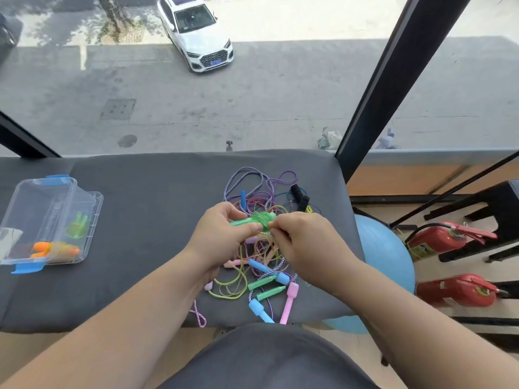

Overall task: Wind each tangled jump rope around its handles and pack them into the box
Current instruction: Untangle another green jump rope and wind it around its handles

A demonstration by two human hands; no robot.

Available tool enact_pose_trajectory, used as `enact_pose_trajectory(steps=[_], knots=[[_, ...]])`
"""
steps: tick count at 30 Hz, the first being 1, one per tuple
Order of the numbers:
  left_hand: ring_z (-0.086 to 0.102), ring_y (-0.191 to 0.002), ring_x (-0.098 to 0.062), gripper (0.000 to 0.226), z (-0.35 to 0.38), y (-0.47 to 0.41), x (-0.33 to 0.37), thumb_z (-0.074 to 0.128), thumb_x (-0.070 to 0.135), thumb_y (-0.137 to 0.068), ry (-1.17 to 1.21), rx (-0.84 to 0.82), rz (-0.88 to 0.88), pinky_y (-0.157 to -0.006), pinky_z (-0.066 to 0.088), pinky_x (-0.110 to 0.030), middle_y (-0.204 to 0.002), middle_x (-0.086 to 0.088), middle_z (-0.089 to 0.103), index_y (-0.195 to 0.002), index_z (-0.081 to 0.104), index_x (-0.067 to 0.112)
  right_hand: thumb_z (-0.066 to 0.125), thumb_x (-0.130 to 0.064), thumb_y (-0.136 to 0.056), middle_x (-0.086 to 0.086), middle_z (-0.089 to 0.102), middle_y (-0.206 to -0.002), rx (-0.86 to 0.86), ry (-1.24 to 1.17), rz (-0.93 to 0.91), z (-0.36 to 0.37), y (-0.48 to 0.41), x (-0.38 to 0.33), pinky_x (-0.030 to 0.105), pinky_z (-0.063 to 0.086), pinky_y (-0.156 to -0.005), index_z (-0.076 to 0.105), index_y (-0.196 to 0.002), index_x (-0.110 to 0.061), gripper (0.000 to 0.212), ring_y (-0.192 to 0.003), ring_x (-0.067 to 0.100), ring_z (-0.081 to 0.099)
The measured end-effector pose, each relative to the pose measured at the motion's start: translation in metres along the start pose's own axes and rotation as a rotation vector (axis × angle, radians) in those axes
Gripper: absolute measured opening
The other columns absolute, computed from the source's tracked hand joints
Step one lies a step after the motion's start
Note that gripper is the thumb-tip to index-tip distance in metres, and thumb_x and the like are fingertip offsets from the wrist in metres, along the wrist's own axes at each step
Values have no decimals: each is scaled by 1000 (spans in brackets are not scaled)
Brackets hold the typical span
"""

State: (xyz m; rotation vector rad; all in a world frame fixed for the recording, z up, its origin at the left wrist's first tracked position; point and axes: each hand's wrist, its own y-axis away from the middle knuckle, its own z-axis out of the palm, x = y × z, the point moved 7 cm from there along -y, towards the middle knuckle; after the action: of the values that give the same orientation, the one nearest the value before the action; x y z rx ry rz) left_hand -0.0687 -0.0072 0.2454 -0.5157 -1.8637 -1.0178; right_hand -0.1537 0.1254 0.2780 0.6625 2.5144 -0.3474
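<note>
Meanwhile, above the tangled pile [261, 276] on a grey window-side desk [146, 192], left hand [222, 234] grips one green jump rope [244, 221], right hand [304, 241] pinches its cord [265, 219]; far left of the pile, one box [94, 211] holds two wound ropes [56, 249].

green handles [247, 220] half hidden, box [31, 197] contents blurred

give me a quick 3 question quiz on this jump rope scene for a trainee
1. True or false: the clear box has its lid shut.
2. Which handles does the left hand grip? A pink, B green, C black.
3. Fill in: the wound jump rope at the box's near end has ____ handles.

Key
1. False, the lid stands open.
2. B, the green handles.
3. Orange.
</note>
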Motion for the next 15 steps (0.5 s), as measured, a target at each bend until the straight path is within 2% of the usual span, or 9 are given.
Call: enact_pose_trajectory(steps=[1,3,7,11,15], knots=[[45,-37,-8,25,0,-1,-3,77,3,-86,98,1,-42,-40,40,-23,-66,-6,57,-92,53,6,50,-27,-96,3,67,-75,34,-26,6,-1,4,1,39,49,-64,68,-84,-11,26,-70,25,58],[32,-37,-9,25,2,0,-6,73,2,-89,237,-40,-94,-39,33,-24,-62,-5,51,-94,50,9,58,-22,-95,-1,71,-78,87,-87,7,-5,11,3,34,51,-65,72,-88,-12,18,-70,20,62],[23,-44,-11,24,15,8,-3,68,2,-91,485,-170,-130,-41,37,-22,-64,-7,41,-97,47,12,66,-16,-93,-9,66,-69,112,-200,50,-8,16,13,23,47,-61,71,-87,-15,8,-63,9,57],[28,-43,-10,36,22,15,4,78,7,-80,545,-324,-96,-44,34,-24,-60,-1,47,-98,46,11,65,-11,-95,-8,68,-70,-33,-430,112,-6,16,23,11,42,-64,72,-90,-16,10,-65,4,60],[34,-46,-12,36,24,25,9,72,10,-76,457,-402,-31,-44,38,-26,-66,-3,52,-100,46,8,69,-14,-94,-4,71,-70,-240,-537,128,-6,13,31,17,46,-62,73,-81,-21,15,-62,2,59]])
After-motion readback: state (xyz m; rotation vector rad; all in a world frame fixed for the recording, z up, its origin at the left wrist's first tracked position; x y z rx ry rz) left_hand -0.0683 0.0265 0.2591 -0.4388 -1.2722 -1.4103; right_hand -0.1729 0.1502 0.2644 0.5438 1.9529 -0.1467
